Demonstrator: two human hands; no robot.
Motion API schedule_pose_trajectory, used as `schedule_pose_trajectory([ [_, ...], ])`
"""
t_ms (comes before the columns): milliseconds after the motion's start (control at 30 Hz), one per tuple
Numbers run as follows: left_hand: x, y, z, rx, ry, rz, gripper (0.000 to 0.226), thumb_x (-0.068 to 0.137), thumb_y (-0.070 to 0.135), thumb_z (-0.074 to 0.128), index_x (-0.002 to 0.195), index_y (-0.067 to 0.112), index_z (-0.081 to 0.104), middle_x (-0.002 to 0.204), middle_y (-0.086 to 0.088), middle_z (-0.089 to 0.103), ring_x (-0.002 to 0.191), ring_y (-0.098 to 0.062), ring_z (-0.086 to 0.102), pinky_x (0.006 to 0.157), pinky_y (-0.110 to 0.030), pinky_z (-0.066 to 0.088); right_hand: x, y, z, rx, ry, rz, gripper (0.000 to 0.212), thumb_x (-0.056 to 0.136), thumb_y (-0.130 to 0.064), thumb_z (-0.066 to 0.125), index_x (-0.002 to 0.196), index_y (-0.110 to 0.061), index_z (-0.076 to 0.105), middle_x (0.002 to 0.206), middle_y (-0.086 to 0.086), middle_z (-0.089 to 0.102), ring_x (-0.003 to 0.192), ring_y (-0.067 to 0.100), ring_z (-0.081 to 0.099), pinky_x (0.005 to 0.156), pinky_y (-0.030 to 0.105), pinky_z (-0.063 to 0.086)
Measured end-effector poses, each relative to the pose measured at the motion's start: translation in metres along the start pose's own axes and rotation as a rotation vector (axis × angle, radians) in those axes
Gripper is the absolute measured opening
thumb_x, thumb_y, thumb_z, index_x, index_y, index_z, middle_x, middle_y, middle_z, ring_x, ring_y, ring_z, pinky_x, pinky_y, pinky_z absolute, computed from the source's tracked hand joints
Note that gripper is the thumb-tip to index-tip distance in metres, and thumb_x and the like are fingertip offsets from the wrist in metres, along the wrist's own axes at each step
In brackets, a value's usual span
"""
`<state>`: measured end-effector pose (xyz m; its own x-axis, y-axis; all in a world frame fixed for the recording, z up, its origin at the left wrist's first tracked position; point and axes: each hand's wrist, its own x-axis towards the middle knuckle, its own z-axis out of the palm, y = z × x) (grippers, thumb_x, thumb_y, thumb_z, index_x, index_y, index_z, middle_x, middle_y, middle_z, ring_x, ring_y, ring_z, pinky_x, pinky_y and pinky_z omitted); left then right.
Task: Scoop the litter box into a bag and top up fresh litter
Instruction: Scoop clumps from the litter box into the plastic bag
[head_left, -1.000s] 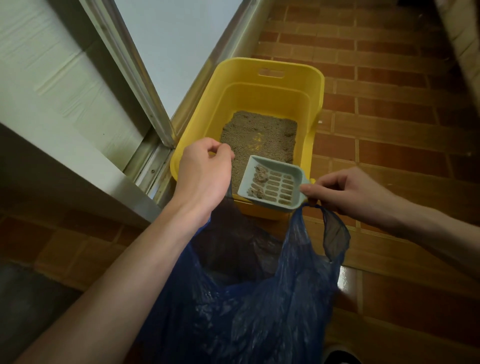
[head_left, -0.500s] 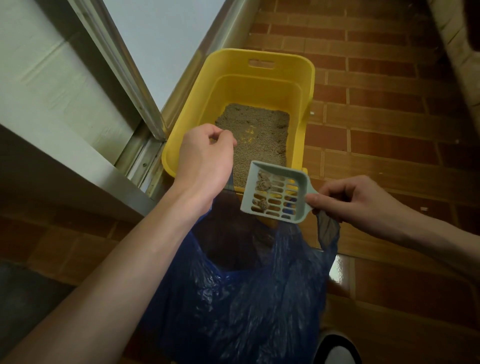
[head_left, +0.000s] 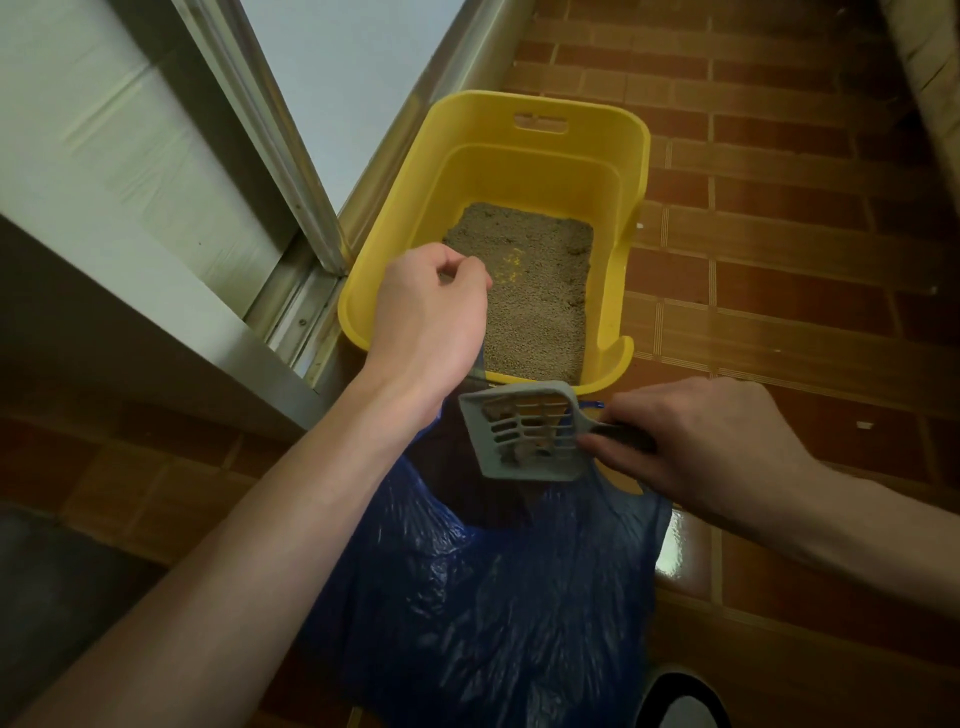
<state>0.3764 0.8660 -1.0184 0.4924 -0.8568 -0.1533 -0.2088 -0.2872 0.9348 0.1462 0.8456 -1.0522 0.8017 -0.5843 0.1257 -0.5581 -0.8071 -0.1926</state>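
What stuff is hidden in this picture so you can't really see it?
Head view only:
- Inside of the blue bag: too dark to make out.
- Left hand fingers: curled under, so its grip on the bag is hidden.
- Scoop handle: covered by the right hand.
- Black-and-white thing: cut off by the bottom edge.

So the litter box (head_left: 631, 171) sits on the floor (head_left: 779, 249) just past both hands, with the litter (head_left: 535, 296) lying in its bottom. Left hand (head_left: 431, 317) is over the box's near-left corner, holding up the bag's edge. The bag (head_left: 483, 613) hangs below and between the two hands, nearer than the box. Right hand (head_left: 696, 441) is to the right of the bag's mouth, with the scoop (head_left: 524, 431) sticking out to its left, over the opening. Clumps (head_left: 511, 457) are in the scoop. A door frame (head_left: 270, 130) runs off to the left of the left hand.
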Motion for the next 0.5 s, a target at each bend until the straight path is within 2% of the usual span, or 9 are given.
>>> schedule_pose_trajectory([
  [100, -0.0006, -0.0013, 0.0009, -0.013, 0.000, -0.006, 0.020, 0.101, 0.014, 0.051, 0.091, 0.010, 0.067, 0.046, 0.009, 0.040, 0.037, -0.007, 0.030, 0.038, -0.019, 0.024, 0.0023, -0.0053, 0.0013, -0.129, 0.016, -0.129, 0.038, 0.101, -0.049, 0.041, 0.082, -0.025, 0.064, 0.070, -0.009, 0.059, 0.052, 0.014, 0.057, 0.042, 0.023, 0.032],
  [267, 0.0002, -0.0034, 0.0007, -0.018, -0.004, -0.011, 0.020, 0.102, 0.014, 0.051, 0.091, 0.010, 0.067, 0.045, 0.010, 0.039, 0.036, -0.006, 0.030, 0.037, -0.019, 0.023, 0.0045, -0.0087, 0.0062, -0.183, 0.042, -0.200, 0.043, 0.105, -0.045, 0.036, 0.088, -0.021, 0.067, 0.073, -0.005, 0.060, 0.055, 0.016, 0.059, 0.045, 0.030, 0.048],
  [500, 0.0009, -0.0049, -0.0011, -0.012, -0.006, -0.012, 0.021, 0.102, 0.015, 0.051, 0.089, 0.012, 0.067, 0.041, 0.012, 0.039, 0.035, -0.005, 0.030, 0.038, -0.019, 0.024, 0.0065, -0.0091, 0.0038, -0.182, 0.064, -0.202, 0.044, 0.107, -0.047, 0.035, 0.090, -0.022, 0.067, 0.079, -0.005, 0.064, 0.064, 0.019, 0.065, 0.050, 0.034, 0.051],
])
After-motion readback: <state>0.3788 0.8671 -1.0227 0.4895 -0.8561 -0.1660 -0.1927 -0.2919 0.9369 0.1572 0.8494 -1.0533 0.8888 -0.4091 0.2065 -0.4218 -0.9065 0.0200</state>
